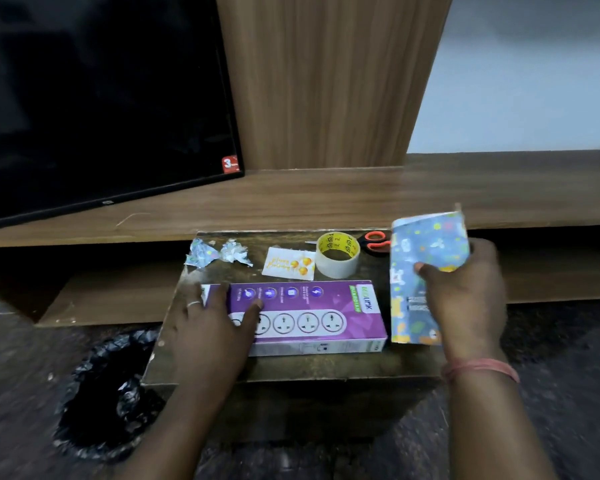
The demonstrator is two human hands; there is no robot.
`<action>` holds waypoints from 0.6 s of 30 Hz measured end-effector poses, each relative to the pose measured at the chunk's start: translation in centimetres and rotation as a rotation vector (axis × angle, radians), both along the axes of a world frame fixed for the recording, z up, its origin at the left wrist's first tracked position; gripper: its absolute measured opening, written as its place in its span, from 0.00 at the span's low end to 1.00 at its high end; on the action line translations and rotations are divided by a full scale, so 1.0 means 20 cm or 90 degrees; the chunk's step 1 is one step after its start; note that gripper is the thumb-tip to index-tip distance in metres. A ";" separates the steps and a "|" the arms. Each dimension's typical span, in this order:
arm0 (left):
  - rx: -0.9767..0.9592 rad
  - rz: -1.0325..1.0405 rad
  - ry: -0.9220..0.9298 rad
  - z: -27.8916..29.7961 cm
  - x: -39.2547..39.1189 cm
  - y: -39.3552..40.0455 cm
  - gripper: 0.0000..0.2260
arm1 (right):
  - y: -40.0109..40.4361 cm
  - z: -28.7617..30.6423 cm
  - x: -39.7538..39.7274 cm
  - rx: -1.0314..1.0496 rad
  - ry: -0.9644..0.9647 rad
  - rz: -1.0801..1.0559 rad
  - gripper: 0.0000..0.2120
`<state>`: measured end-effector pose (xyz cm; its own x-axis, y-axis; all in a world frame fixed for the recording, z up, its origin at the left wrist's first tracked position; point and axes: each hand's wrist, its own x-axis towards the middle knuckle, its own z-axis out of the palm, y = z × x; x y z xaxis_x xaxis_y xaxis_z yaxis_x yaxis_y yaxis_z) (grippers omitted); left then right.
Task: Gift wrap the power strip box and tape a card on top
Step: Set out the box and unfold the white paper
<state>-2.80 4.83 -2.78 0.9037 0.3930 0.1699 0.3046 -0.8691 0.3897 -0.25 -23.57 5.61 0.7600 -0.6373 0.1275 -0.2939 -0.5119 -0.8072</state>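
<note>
The purple and white power strip box point(326, 313) lies flat on a small dark wooden table point(291, 368). My left hand point(212, 327) rests on the box's left end with its fingers spread over the top. My right hand point(465, 299) grips a folded sheet of blue patterned wrapping paper point(426, 251) and holds it upright at the table's right edge. A white greeting card with orange balloons point(288, 265) lies behind the box. Beside the card sits a roll of clear tape point(338, 254).
Orange-handled scissors point(374, 242) lie behind the tape. Two crumpled paper scraps point(215, 254) sit at the table's back left. A bin lined with a black bag point(108, 393) stands on the floor to the left. A dark TV screen point(101, 98) leans on the wooden shelf behind.
</note>
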 end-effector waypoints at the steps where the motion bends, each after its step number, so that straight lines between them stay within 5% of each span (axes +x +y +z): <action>1: -0.009 0.000 0.003 0.00 0.00 -0.01 0.30 | -0.01 0.02 -0.01 0.027 -0.040 -0.002 0.24; 4: -0.056 -0.004 -0.018 0.00 0.00 -0.04 0.22 | -0.03 0.04 -0.02 0.177 -0.100 0.049 0.20; 9: -0.203 0.020 -0.090 0.04 0.02 0.02 0.15 | 0.12 -0.09 -0.01 0.538 0.030 0.223 0.12; 13: -0.330 0.035 -0.095 0.05 0.03 0.10 0.23 | 0.17 -0.13 0.00 0.641 0.028 0.265 0.13; 16: -0.359 -0.017 -0.209 0.09 0.04 0.09 0.12 | 0.18 -0.11 0.03 0.717 -0.001 0.294 0.16; 18: -0.488 -0.073 -0.217 0.15 0.03 0.05 0.10 | 0.25 -0.10 0.04 0.746 -0.038 0.315 0.14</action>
<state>-2.25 5.78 0.15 0.8927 0.4193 0.1653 -0.0113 -0.3458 0.9382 0.58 -18.53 3.53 0.9602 -0.0420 -0.2760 -0.2249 0.4697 -0.8537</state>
